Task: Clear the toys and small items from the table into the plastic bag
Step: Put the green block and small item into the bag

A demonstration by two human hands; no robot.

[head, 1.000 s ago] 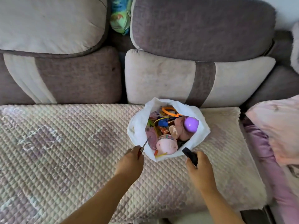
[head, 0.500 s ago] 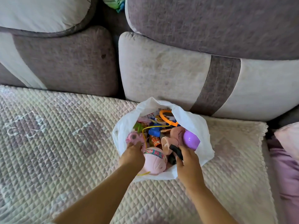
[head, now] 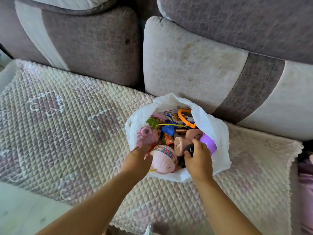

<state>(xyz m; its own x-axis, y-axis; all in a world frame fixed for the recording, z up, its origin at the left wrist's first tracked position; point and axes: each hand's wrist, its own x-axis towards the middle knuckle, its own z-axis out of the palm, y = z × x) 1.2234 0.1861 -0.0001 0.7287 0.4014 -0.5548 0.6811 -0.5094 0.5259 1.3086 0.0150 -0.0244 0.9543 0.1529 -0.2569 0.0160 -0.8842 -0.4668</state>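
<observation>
Toys (head: pixel 171 133) fill the white bag (head: pixel 218 133) on a quilted sofa seat (head: pixel 67 133); right hand (head: pixel 199 160) fingers curl around a small black item, left hand (head: pixel 138 156) pinches a thin red-handled piece. Releasing both low inside would keep them from spilling.

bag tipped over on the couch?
No, the white plastic bag sits upright with its mouth open upward, toys inside, both hands reaching in.
</observation>
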